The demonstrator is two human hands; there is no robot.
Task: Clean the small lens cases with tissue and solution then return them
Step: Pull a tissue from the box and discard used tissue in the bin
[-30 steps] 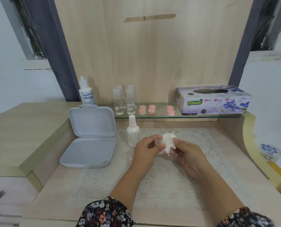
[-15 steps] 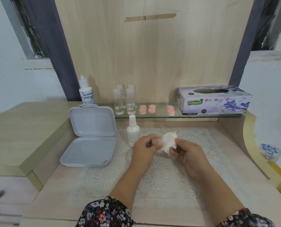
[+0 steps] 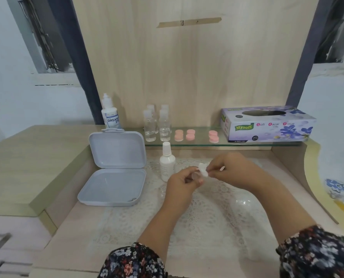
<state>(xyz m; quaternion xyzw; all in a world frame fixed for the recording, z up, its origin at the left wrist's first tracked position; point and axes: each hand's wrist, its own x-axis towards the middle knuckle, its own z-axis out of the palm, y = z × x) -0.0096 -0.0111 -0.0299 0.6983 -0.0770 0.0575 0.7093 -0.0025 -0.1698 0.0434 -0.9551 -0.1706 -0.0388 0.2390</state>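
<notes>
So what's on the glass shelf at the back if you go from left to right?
Solution bottle with the blue label → four small clear bottles → three pink lens cases → purple tissue box.

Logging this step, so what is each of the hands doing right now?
Left hand: closed on a small clear lens case.
Right hand: closed, pinching the wad of tissue against that case.
</notes>
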